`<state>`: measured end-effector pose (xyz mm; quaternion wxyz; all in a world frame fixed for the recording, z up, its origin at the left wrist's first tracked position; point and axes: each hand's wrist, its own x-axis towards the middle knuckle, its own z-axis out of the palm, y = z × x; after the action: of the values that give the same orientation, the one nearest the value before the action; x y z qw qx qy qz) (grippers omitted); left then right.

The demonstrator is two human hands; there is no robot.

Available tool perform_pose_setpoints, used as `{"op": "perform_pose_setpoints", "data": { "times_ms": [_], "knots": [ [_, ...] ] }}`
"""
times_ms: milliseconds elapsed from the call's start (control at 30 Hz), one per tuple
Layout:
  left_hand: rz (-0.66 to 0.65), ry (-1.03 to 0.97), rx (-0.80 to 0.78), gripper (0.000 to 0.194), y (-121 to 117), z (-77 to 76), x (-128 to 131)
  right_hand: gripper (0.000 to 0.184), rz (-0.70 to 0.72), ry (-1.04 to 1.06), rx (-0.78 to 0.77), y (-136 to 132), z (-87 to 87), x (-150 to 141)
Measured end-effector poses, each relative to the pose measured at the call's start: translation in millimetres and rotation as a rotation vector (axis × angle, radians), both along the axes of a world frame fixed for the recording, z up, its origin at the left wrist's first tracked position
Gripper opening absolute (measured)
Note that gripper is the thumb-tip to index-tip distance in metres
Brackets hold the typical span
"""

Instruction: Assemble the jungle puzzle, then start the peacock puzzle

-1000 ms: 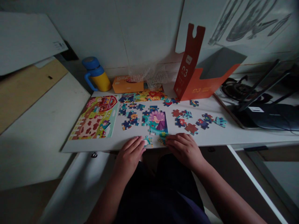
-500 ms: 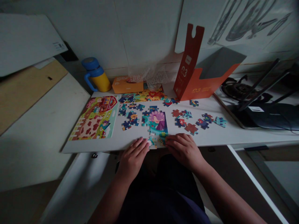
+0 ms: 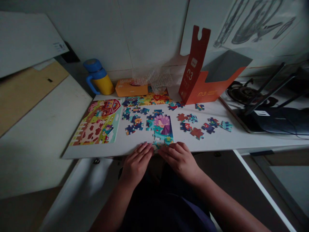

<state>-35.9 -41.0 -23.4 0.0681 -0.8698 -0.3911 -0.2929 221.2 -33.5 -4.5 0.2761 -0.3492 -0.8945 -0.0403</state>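
Note:
At the table's front edge, my left hand (image 3: 138, 163) has its fingers together, with the tips on a teal puzzle piece (image 3: 155, 146). My right hand (image 3: 180, 161) faces it from the other side, fingers bent and pressed down at the same spot, hiding most of the piece beneath them. Just above both hands lies a joined section of jigsaw puzzle (image 3: 163, 126) with a purple peacock. Whether the lower pieces are locked into it cannot be seen. Loose puzzle pieces lie on the left (image 3: 136, 120) and on the right (image 3: 197, 132) of this section.
A farm picture board (image 3: 93, 127) lies at left, and a jungle picture (image 3: 156, 98) at the back. Behind stand a blue-yellow flask (image 3: 103, 82), a small orange box (image 3: 131, 88), bubble wrap (image 3: 156, 79) and a tall orange carton (image 3: 205, 85). A black router (image 3: 277, 119) sits right.
My left hand has slid right with its puzzle piece. My right hand has moved left over the lower pieces, so the two hands now nearly meet.

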Motion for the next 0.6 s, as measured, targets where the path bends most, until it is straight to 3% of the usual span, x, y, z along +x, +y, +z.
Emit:
{"op": "perform_pose_setpoints", "data": {
  "times_ms": [300,600],
  "knots": [
    [0.010,-0.080,-0.054,0.028,1.5,2.1,8.8,0.039,-0.008,-0.006,0.067,-2.8,4.3,6.0],
    [0.008,-0.120,-0.061,0.021,7.0,3.8,17.1,0.033,-0.014,-0.010,0.051,2.5,-1.0,15.0]
  ]
}}
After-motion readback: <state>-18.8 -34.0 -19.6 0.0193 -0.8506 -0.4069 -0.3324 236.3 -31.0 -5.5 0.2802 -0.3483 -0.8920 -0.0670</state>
